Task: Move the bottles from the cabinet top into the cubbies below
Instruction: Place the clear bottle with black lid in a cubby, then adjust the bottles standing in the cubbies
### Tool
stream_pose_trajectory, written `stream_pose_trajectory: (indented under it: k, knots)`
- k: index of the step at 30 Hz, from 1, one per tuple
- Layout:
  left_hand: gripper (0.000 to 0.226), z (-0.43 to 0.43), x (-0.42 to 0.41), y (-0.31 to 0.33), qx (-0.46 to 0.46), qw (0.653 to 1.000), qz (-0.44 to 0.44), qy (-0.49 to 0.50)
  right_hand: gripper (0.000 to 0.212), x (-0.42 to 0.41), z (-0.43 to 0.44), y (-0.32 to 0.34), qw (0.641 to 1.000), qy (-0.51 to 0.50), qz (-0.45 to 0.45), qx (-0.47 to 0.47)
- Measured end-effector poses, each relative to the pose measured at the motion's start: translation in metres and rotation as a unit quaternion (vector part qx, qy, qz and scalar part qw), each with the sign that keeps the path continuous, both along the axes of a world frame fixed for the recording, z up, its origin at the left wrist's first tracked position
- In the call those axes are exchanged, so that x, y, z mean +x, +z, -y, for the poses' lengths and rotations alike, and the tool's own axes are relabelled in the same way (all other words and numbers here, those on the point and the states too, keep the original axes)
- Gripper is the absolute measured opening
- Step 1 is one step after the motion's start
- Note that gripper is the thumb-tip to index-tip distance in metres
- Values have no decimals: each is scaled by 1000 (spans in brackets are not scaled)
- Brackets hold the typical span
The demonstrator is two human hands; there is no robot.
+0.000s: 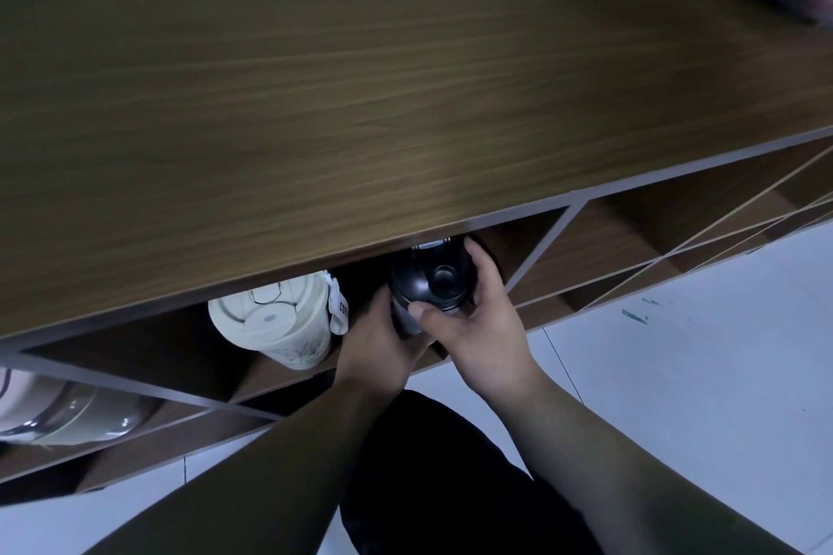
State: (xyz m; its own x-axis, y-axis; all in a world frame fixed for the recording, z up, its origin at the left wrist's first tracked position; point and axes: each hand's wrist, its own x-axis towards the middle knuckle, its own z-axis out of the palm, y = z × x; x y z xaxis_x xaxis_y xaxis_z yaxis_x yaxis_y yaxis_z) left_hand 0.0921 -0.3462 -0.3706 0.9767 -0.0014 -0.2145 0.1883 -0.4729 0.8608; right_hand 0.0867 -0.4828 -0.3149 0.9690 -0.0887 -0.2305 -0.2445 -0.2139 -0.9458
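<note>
One scrap of lettering shows, just left of the frame's centre: white capitals reading "COFF" run vertically down a dark strap tag point(343, 308) hanging at the right side of the cream cup point(275, 322), which sits in the cubby under the cabinet top. The word is cut off at the tag's fold, so the rest can't be made out. Nothing else readable anywhere in view.

- My hands are crowding the cubby mouth around the black bottle point(428, 279).
- The cream cup point(279, 324) is standing just left, narrowing that side.
- The right cubby point(631, 234) is lying open.
</note>
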Motion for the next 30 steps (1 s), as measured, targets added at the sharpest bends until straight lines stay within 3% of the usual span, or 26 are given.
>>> stream_pose_trajectory:
  k: [5, 10, 13, 17, 18, 21, 26, 28, 30]
  knots:
    - [74, -8, -21, 14, -45, 999, -9, -14, 127, -14, 11, 32, 997, 50, -28, -53]
    - [59, -54, -81, 48, 16, 991, -92, -95, 102, -51, 19, 105, 981, 114, -53, -145]
    - [43, -91, -106, 66, -18, 994, -106, -35, 93, -55, -3, 137, 972, 164, -31, -164]
    - [46, -122, -113, 80, -64, 990, -86, 92, 82, -44, -59, 138, 962, 190, 9, -196]
    - [50, -125, -111, 82, -80, 986, -79, 121, 81, -42, -73, 130, 963, 176, 12, -201]
    - [96, -126, -102, 79, -93, 986, -76, 117, 93, -44, -103, 105, 964, 136, 31, -228]
    - [121, -127, -91, 77, -69, 993, -58, 73, 78, -36, -115, 90, 960, 148, 34, -237]
    - [116, -130, -86, 79, -75, 993, -51, 75, 78, -29, -117, 89, 968, 133, 21, -211]
    - [98, -132, -79, 75, -71, 994, -40, 78, 81, -24, -120, 86, 976, 124, 6, -181]
